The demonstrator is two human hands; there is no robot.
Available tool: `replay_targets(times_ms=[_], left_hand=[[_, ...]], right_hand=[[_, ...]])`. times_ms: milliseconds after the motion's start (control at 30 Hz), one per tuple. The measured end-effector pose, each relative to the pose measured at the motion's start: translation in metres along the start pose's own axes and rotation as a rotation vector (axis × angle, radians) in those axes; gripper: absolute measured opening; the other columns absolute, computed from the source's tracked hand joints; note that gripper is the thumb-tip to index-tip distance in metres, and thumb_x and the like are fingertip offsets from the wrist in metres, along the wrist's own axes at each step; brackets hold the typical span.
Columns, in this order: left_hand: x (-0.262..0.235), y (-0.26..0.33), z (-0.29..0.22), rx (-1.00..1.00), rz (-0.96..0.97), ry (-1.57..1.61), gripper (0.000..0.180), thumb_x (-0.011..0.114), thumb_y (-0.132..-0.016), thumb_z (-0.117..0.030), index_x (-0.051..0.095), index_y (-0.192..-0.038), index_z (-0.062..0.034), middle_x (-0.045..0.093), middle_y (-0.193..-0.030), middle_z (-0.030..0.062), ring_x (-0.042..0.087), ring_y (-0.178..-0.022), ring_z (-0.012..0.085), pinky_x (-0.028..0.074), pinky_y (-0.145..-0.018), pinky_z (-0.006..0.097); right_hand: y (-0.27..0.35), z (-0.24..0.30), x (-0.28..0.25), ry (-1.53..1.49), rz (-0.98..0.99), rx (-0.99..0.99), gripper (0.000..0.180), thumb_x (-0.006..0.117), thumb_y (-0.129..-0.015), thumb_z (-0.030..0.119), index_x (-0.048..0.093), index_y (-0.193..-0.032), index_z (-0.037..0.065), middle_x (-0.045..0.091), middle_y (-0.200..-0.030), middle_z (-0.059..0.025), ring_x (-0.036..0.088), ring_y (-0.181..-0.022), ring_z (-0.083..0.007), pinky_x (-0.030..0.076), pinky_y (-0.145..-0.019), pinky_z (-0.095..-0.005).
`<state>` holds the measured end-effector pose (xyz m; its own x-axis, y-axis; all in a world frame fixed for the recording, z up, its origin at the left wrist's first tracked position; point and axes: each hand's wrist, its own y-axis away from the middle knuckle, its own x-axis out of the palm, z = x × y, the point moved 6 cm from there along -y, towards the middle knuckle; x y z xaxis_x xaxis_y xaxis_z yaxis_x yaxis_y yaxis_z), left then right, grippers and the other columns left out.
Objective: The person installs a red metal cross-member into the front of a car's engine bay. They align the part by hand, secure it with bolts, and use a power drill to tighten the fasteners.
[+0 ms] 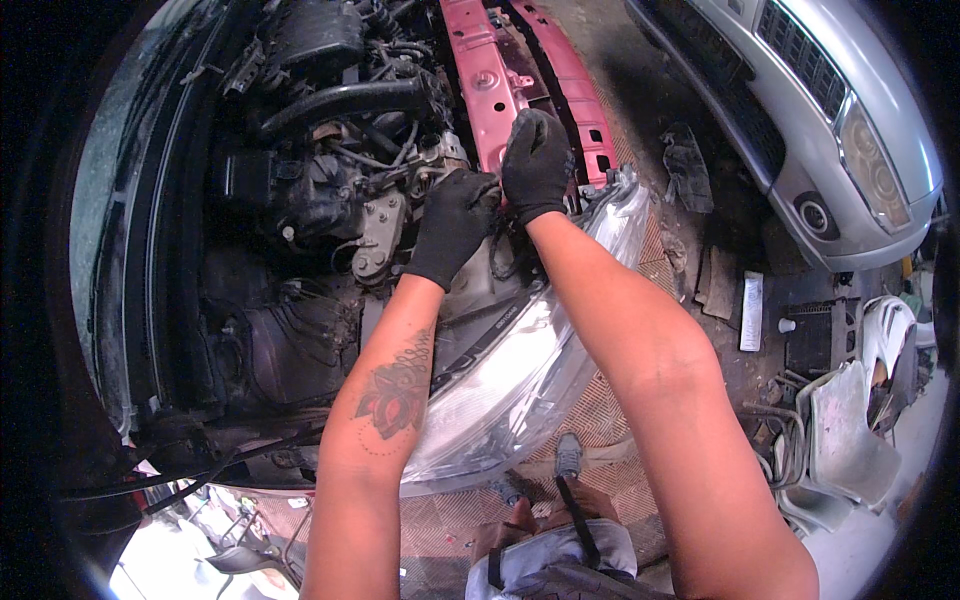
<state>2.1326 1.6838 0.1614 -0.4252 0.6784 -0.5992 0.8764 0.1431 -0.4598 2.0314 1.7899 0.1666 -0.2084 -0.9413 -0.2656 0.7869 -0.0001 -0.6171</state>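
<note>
Crossbar, pink metal, stretching ahead from both black-gloved hands

Small pale lettering marks the black strip on the engine side of the headlight; too small to read.

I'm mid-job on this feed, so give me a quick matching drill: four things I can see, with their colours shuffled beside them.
Things:
1. Left hand
2. Front crossbar
3. Near headlight
4. Bumper at the picture's right

Colours:
A. Silver
B. Clear
C. Gloved in black
D. Pinkish red

Pairs: 1-C, 2-D, 3-B, 4-A
</note>
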Motion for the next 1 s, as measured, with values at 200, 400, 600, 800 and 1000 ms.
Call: replay_targets(times_ms=[200,400,600,800,1000], left_hand=[[0.007,-0.001,-0.012,0.107,0.057,-0.312,0.015,0.062,-0.079,-0.01,0.068,-0.091,-0.0046,0.064,-0.087,0.0174,0.062,-0.085,0.0365,0.05,-0.077,0.046],[0.011,0.003,-0.017,0.149,0.075,-0.43,0.013,0.063,-0.08,-0.014,0.066,-0.087,-0.0044,0.063,-0.086,0.0161,0.062,-0.085,0.0349,0.05,-0.076,0.046],[0.012,0.006,-0.01,0.081,-0.05,-0.284,0.017,0.064,-0.079,-0.014,0.068,-0.092,-0.0042,0.065,-0.089,0.0163,0.063,-0.086,0.0343,0.05,-0.078,0.045],[0.006,0.014,0.004,-0.048,-0.083,-0.089,0.025,0.067,-0.078,-0.013,0.071,-0.1,-0.004,0.068,-0.097,0.0172,0.064,-0.092,0.0343,0.051,-0.082,0.042],[0.009,0.016,0.002,0.025,-0.094,-0.177,0.025,0.068,-0.077,-0.012,0.071,-0.101,-0.0061,0.068,-0.097,0.0166,0.065,-0.089,0.0354,0.052,-0.081,0.044]], right_hand=[[0.001,0.001,-0.001,-0.022,-0.001,0.015,0.026,0.047,-0.099,0.025,0.053,-0.086,0.003,0.054,-0.087,-0.021,0.053,-0.087,-0.0414,0.042,-0.078,-0.0495],[-0.001,-0.001,-0.002,-0.01,0.003,0.019,0.027,0.047,-0.099,0.024,0.054,-0.083,0.003,0.055,-0.085,-0.0204,0.054,-0.085,-0.041,0.042,-0.077,-0.0493],[-0.001,0.004,-0.002,-0.035,-0.033,0.011,0.028,0.049,-0.098,0.025,0.053,-0.08,0.003,0.054,-0.082,-0.0196,0.053,-0.083,-0.04,0.042,-0.075,-0.0479],[-0.002,-0.003,0.002,0.022,0.018,0.011,0.027,0.049,-0.097,0.024,0.052,-0.079,0.003,0.054,-0.082,-0.0192,0.053,-0.082,-0.0396,0.042,-0.075,-0.0481],[-0.002,-0.008,0.006,-0.003,0.052,0.005,0.027,0.05,-0.096,0.023,0.052,-0.078,0.003,0.055,-0.083,-0.0197,0.053,-0.084,-0.0397,0.042,-0.076,-0.0488]])
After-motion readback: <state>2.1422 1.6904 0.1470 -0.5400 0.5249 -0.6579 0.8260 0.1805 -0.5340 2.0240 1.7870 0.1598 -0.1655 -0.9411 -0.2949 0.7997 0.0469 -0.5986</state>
